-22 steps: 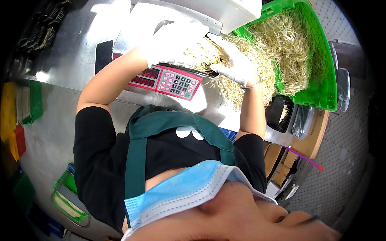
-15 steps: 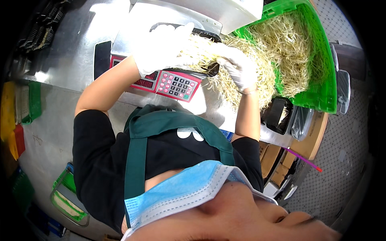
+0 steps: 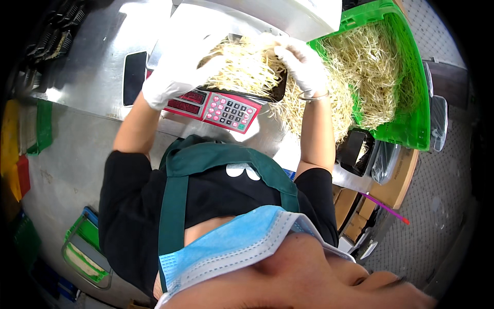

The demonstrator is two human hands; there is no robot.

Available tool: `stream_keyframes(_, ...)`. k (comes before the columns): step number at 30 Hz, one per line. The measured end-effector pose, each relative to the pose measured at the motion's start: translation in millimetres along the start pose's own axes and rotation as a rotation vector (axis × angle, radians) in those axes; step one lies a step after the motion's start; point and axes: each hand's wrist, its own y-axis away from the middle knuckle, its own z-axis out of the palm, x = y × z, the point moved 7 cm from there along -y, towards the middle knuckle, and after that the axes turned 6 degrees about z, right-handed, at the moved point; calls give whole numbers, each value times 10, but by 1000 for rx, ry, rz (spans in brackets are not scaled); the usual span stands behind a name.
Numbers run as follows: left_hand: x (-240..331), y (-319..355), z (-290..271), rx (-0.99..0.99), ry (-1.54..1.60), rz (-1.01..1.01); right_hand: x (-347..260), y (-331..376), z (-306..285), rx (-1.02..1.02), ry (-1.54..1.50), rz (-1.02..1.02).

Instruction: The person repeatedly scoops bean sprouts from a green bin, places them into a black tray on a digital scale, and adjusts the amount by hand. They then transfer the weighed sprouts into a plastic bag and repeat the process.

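Observation:
A black tray [image 3: 280,88] heaped with pale bean sprouts [image 3: 242,67] rests on a red scale [image 3: 226,110] with a keypad and a lit display. My left hand [image 3: 177,74], in a white glove, lies at the tray's left end. Its thumb is stretched along the near side of the sprouts and apart from the fingers, which bright glare partly washes out. At the tray's far right corner, my gloved right hand [image 3: 304,67] has its fingers bent onto the sprouts, gripping some at the edge.
Loose sprouts [image 3: 337,100] are piled right of the scale, spilling from a tipped green crate [image 3: 419,121]. Black trays [image 3: 357,149] stand below the crate. A dark phone [image 3: 135,80] lies left of the scale, and a white box [image 3: 303,15] stands behind it.
My left hand has drawn back to the left, uncovering the sprouts in the tray. My right hand has moved up slightly, from the tray's near right side toward its far corner.

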Motion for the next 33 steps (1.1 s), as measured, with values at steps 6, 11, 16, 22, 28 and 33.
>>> stream_keyframes(6,165,-243,196,16,202,60,-176,55,484,-138,695,-376)
stream_keyframes(11,181,-293,610,-179,11,291,-181,369,526,-95,691,-597)
stream_keyframes(16,193,-203,537,-315,27,23,-258,399,326,18,735,-563)
stream_keyframes(22,274,-255,471,-302,-92,93,-161,438,342,58,921,-391)
stream_keyframes(28,-594,-62,160,-13,-211,242,-313,643,-49,79,726,-389)
stream_keyframes(33,-1274,-51,509,-185,194,-132,-76,644,-318,243,384,-286)
